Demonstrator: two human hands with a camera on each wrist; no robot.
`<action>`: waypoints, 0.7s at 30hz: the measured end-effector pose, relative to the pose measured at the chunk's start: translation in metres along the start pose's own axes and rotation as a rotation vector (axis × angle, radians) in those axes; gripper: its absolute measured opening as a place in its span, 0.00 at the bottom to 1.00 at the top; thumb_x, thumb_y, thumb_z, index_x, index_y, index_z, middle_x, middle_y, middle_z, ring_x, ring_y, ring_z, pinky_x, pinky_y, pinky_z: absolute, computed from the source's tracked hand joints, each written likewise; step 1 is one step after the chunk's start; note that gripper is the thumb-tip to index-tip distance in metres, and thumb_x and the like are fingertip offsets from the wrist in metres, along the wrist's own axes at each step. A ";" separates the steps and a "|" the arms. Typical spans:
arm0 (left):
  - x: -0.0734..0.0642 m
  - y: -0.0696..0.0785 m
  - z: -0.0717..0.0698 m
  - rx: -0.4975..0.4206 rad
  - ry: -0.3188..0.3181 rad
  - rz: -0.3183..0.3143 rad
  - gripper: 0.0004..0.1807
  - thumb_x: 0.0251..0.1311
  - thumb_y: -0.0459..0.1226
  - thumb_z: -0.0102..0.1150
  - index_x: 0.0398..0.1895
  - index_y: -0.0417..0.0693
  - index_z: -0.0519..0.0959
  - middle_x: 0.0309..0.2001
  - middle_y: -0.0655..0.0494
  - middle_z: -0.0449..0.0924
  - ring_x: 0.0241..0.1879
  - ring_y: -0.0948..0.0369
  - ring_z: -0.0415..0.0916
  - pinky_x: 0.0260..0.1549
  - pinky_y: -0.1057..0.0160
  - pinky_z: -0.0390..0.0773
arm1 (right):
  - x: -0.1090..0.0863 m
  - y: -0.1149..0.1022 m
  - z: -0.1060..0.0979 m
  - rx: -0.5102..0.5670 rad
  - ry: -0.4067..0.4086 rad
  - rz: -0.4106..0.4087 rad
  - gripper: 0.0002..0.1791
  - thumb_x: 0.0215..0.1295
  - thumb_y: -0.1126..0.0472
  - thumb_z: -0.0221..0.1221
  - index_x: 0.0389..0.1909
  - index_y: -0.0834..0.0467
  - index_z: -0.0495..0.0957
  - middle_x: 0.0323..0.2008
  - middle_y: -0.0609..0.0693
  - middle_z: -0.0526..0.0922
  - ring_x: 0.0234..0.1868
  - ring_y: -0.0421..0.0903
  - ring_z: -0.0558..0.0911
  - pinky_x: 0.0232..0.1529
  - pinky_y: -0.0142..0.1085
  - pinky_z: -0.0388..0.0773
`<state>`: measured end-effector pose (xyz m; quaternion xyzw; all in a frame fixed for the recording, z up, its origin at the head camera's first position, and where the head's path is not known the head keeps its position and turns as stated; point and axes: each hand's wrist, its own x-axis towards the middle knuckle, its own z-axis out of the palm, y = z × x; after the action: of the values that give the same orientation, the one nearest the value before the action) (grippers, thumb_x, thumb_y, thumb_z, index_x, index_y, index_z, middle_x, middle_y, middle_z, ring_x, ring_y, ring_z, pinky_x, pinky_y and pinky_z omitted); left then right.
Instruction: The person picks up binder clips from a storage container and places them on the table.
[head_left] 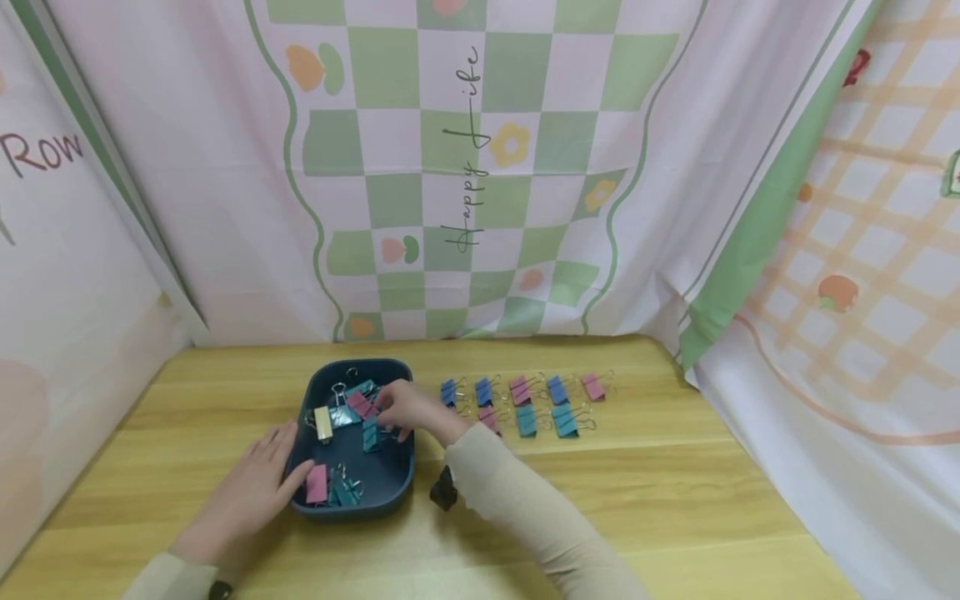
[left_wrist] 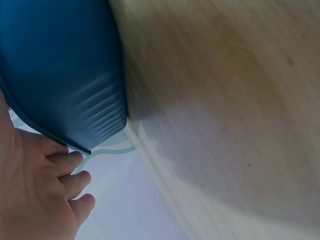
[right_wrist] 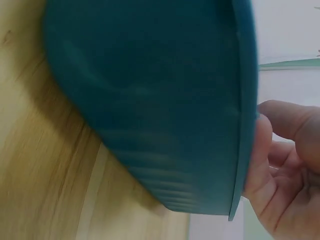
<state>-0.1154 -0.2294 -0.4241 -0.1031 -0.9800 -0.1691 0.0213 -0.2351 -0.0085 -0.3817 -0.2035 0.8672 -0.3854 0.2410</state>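
Note:
A dark blue plastic bin (head_left: pixel 390 492) on the table holds several binder clips. Along its left side lies my left hand (head_left: pixel 251 492), fingers extended, thumb over the rim beside a pink binder clip (head_left: pixel 317 483). In the left wrist view, the left fingers (left_wrist: pixel 70 181) touch the bin's rim from outside. My right hand (head_left: pixel 412 410) reaches over the right rim, bent fingertips right at another pink binder clip (head_left: pixel 362 406) and just above a teal binder clip (head_left: pixel 371 435). The bin's wall hides those fingertips in the right wrist view; I cannot tell whether they pinch a clip.
Right of the bin, binder clips stand in two rows, with a pink clip (head_left: pixel 594 387) ending the back row and a teal clip (head_left: pixel 565 421) the front one. My right sleeve (head_left: pixel 525 508) crosses the table. A checkered curtain (head_left: pixel 450 200) hangs along the back edge.

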 end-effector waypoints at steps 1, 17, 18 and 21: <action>0.000 0.000 0.000 0.001 0.001 0.000 0.40 0.67 0.55 0.39 0.66 0.27 0.52 0.66 0.31 0.50 0.65 0.37 0.46 0.61 0.40 0.47 | 0.001 -0.001 0.001 -0.018 -0.010 0.009 0.12 0.59 0.69 0.59 0.45 0.66 0.77 0.30 0.50 0.78 0.28 0.48 0.80 0.20 0.33 0.79; 0.000 0.000 0.000 0.014 0.020 0.019 0.39 0.68 0.53 0.39 0.66 0.26 0.53 0.66 0.31 0.51 0.64 0.36 0.47 0.60 0.40 0.49 | 0.009 -0.006 0.025 -0.014 0.059 0.047 0.09 0.57 0.72 0.57 0.38 0.61 0.80 0.30 0.50 0.79 0.26 0.41 0.78 0.27 0.30 0.78; 0.000 0.000 0.000 0.015 0.016 0.016 0.39 0.68 0.54 0.38 0.66 0.26 0.52 0.66 0.31 0.50 0.64 0.37 0.47 0.61 0.40 0.49 | 0.009 -0.006 0.027 -0.013 0.059 0.047 0.09 0.57 0.72 0.57 0.38 0.61 0.80 0.29 0.50 0.79 0.26 0.40 0.78 0.27 0.29 0.78; 0.001 0.000 0.001 0.016 0.014 0.013 0.40 0.68 0.54 0.38 0.66 0.27 0.53 0.66 0.31 0.51 0.64 0.37 0.47 0.61 0.40 0.49 | 0.011 -0.006 0.031 -0.015 0.068 0.041 0.09 0.57 0.72 0.57 0.38 0.61 0.80 0.28 0.48 0.78 0.26 0.40 0.78 0.26 0.29 0.77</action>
<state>-0.1159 -0.2290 -0.4245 -0.1083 -0.9804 -0.1620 0.0303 -0.2251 -0.0359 -0.3983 -0.1742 0.8818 -0.3803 0.2177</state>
